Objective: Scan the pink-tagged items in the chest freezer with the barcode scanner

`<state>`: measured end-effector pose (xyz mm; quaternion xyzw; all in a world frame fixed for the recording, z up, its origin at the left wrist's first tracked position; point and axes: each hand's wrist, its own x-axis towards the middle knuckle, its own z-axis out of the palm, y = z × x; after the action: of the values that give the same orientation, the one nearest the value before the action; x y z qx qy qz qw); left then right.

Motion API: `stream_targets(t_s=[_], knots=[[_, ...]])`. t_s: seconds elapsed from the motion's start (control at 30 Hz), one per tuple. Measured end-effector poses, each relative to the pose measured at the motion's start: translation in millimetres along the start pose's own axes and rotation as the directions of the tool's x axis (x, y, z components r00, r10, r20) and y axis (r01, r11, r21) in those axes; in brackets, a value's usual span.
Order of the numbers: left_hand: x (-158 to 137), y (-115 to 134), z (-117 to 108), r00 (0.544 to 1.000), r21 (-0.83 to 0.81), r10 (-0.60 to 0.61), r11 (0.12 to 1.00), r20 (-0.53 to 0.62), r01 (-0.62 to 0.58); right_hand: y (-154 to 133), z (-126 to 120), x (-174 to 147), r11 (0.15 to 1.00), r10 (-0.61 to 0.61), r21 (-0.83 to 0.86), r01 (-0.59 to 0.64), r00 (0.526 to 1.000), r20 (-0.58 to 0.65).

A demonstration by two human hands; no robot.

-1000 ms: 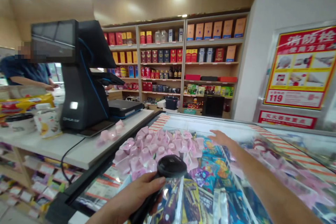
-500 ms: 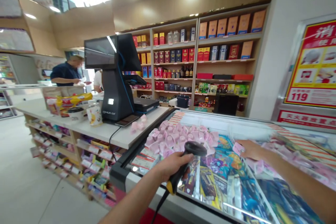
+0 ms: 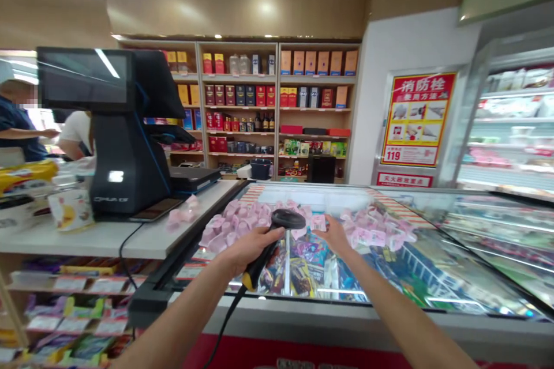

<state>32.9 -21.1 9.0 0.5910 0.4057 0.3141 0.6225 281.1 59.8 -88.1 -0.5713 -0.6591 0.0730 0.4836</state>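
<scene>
My left hand (image 3: pixel 250 249) is wrapped round a black and yellow barcode scanner (image 3: pixel 259 265), whose cable hangs down. The scanner head tilts toward my right hand (image 3: pixel 336 235), just across from it. Between the right fingertips is a small pink cup (image 3: pixel 318 222), its label with a barcode turned toward the scanner. A pile of similar pink cups (image 3: pixel 229 222) lies on the glass left of the scanner. More pink cups (image 3: pixel 381 228) are heaped to the right, beyond my right hand. Both hands hover over the glass top of the chest freezer (image 3: pixel 303 294).
Packaged goods show through the freezer glass. At left, a point-of-sale terminal (image 3: pixel 125 167) stands on a white counter (image 3: pixel 147 239), near a few pink cups (image 3: pixel 184 213) and a patterned paper cup (image 3: pixel 71 209). Stocked shelves (image 3: pixel 277 78) line the back wall. Two people are beyond the counter.
My right hand has brought the pink cup left, from above the right heap to the scanner head. The view has turned right, so the terminal now sits further left.
</scene>
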Motion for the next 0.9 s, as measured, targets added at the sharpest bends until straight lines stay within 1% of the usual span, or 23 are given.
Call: stream_targets(t_s=[0.13,0.23,0.3,0.4,0.47,0.53,0.63,0.73,0.83,0.9], knots=[[-0.2,-1.8,0.7,1.0,0.022,0.005,1.0,0.02,-0.005,-0.7,4.1,0.7,0.999,-0.029,-0.025,0.028,0.999,-0.013],[-4.4,-2.6,-2.5,1.0,0.03,-0.002,1.0,0.026,0.001,1.0,3.3,0.3,0.997,0.0,-0.074,-0.004,0.999,-0.053],[-7.8,-2.6,-6.7,1.0,0.032,0.008,0.999,0.007,-0.008,4.3,3.7,-0.5,0.992,0.048,-0.113,-0.057,0.996,-0.081],[-11.4,-3.0,-15.8,0.997,0.031,0.009,0.999,-0.079,-0.007,7.0,11.5,-0.2,0.972,0.174,-0.138,-0.189,0.978,-0.115],[-12.0,-4.8,-22.5,0.99,0.006,-0.017,1.0,-0.142,0.018,3.7,23.7,1.9,0.956,0.239,-0.141,-0.258,0.961,-0.137],[-11.5,-7.9,-28.4,0.983,-0.025,-0.047,0.999,-0.175,0.043,-3.9,40.1,6.1,0.94,0.275,-0.165,-0.298,0.95,-0.147],[-10.3,-12.0,-34.4,0.98,-0.029,-0.069,0.997,-0.187,0.065,-16.8,63.2,16.5,0.894,0.364,-0.232,-0.384,0.923,-0.123],[-10.2,-13.6,-38.4,0.981,-0.004,-0.063,0.998,-0.186,0.063,-20.2,73.2,32.5,0.846,0.456,-0.27,-0.459,0.887,-0.08],[-9.9,-14.4,-43.2,0.984,0.004,-0.061,0.998,-0.165,0.063,-12.6,73.0,51.7,0.855,0.475,-0.242,-0.458,0.88,0.012],[-8.4,-15.7,-46.7,0.985,0.0,-0.062,0.998,-0.159,0.063,-7.0,75.5,63.2,0.877,0.449,-0.218,-0.427,0.891,0.06]])
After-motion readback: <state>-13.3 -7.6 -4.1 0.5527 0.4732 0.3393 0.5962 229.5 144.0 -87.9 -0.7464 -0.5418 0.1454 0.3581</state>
